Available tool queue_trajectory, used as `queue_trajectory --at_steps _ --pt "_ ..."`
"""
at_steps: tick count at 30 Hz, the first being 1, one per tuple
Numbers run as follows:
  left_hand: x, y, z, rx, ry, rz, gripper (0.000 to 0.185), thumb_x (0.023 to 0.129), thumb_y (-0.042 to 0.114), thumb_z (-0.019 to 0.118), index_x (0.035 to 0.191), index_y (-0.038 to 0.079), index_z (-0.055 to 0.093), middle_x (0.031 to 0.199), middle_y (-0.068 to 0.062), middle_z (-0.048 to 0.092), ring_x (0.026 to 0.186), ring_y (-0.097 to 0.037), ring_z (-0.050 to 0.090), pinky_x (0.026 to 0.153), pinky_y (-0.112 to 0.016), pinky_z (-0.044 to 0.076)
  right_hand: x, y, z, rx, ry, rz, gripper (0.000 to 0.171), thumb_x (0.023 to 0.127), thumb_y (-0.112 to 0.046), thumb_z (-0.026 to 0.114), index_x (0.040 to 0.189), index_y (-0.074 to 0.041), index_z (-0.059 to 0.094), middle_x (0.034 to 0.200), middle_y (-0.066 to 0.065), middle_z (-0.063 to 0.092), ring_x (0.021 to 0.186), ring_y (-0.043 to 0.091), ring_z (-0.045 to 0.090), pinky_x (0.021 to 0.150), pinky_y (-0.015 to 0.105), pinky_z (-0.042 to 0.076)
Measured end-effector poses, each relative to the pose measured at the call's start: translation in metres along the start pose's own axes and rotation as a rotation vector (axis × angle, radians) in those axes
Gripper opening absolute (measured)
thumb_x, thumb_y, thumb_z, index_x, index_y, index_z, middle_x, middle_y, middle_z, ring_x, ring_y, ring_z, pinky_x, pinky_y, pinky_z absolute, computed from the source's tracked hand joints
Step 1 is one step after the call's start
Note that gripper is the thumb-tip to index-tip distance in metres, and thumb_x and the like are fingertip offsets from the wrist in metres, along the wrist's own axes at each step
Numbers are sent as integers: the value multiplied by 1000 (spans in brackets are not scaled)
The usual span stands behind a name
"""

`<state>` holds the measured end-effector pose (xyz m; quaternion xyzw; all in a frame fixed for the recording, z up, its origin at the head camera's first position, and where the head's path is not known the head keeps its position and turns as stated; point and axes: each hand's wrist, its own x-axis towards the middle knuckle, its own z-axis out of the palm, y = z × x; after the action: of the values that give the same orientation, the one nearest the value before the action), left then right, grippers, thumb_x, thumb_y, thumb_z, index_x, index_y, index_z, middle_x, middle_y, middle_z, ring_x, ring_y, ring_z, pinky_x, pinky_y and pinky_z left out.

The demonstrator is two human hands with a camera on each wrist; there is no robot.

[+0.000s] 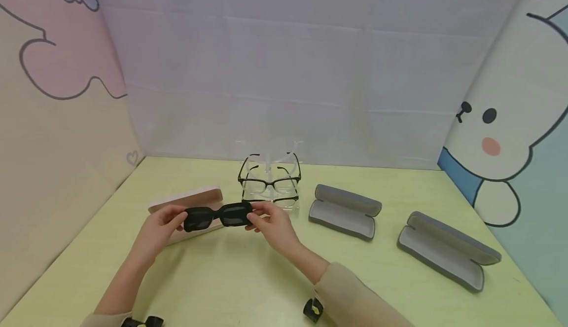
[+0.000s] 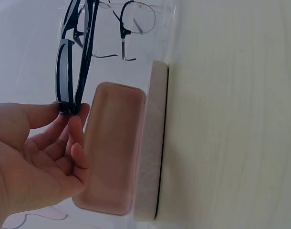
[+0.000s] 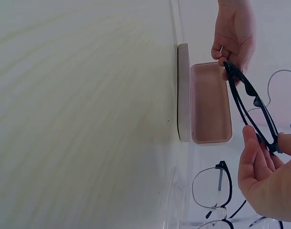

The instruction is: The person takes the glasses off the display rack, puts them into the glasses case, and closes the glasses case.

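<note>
Hands first, head view: left hand (image 1: 161, 223) and right hand (image 1: 271, 222) each pinching one outer end of black sunglasses (image 1: 217, 215), held level just above open pink case (image 1: 186, 209) on surface (image 1: 248, 277). Probably light and stiff, lenses easily smudged or scratched (hinges the weak spot), so best taken by frame ends as now. Counted here: one pair of sunglasses, one pink case, two open grey cases (image 1: 343, 211), one clear stand (image 1: 270, 179) with what look like two clear-lens glasses (image 1: 268, 183), exact number hard to tell.

Left wrist view: fingertips (image 2: 71, 125) curled round sunglasses' corner (image 2: 69, 71), pink case (image 2: 114, 148) just beside.

Right wrist view: right hand (image 3: 267, 179) gripping near end of sunglasses (image 3: 253, 107), left hand (image 3: 233, 36) on far end, case (image 3: 210, 102) beneath.
</note>
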<state>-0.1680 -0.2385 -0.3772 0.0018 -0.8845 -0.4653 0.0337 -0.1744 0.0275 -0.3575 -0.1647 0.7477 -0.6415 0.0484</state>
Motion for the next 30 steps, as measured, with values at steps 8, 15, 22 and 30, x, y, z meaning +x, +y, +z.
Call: queue_trajectory --at_steps 8,15,22,30 --pt "1 -11 -5 37 27 -61 41 95 30 46 118 -3 53 96 -10 60 75 -14 56 67 -26 49 8 -1 13 26 -29 32 30 88 1 53 116 13 52 95 28 60 79 41 64 71 44 53" --pt "1 -13 -11 50 47 -93 40 95 28 48 117 -4 53 91 -8 61 71 -9 55 63 -24 51 21 17 24 3 -29 39 32 87 2 55 117 12 52 95 25 61 80 39 65 68 38 54" --pt "1 -16 -13 82 102 -149 44 92 34 52 115 -3 56 93 -10 67 68 -8 59 61 -25 49 36 42 38 -11 14 42 28 86 -3 59 113 4 55 92 19 64 78 35 66 64 30 54" --pt "0 -24 -15 122 153 -192 43 91 34 54 112 -3 58 88 -8 66 65 -8 60 57 -23 44 43 45 50 -27 47 40 20 86 -3 58 106 1 53 89 16 66 74 28 68 60 21 52"
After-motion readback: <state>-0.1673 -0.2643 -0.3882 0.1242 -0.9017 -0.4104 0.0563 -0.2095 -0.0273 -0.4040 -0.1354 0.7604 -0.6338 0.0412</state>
